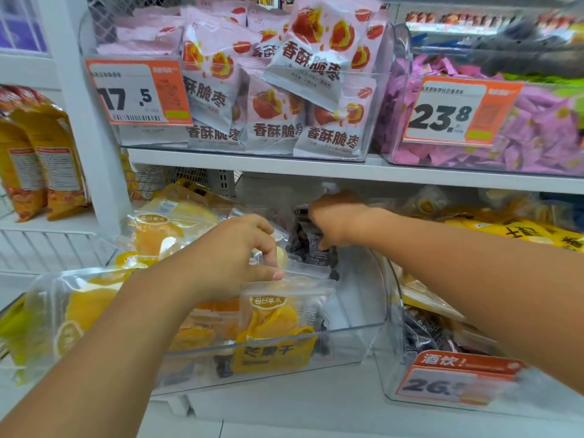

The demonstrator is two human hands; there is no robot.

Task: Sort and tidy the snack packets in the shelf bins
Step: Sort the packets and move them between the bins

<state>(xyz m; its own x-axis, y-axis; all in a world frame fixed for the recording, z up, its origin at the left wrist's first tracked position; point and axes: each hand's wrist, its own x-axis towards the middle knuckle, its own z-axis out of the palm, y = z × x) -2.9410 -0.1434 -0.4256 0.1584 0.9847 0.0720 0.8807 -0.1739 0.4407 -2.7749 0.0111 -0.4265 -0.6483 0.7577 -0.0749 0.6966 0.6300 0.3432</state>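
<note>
**Two kinds of packet still share the lower bin**

Head view. Two sorts of snack lie mixed in the clear lower bin [347, 330], so by my reading the sorting is mid-way at best. Yellow mango packets fill its left side and front, and one mango packet [275, 324] stands upright against the front wall. A cluster of dark packets [311, 245] sits toward the back right, and a few more dark shapes show low against the front wall beneath the mango packet. The right part of the bin floor is bare.

The left hand [240, 257] pinches the top edge of the upright mango packet between thumb and fingers. The right hand [335, 222] reaches deeper in, fingers curled down onto the dark packets, apparently gripping one or more; how many I cannot tell.

What looks left: lifting the dark packets out and squaring up the mango ones. The neighbouring bin on the right [395, 311] also holds dark packets under yellow ones, so it seems unsorted too.

On the shelf above, a bin of pink-and-white jujube packets [271, 102] is loosely heaped, some packets tilted on top. Beside it, a bin of small purple wrapped sweets [537, 128] is full. Yellow bags [38, 159] stand on the far-left shelf.
</note>
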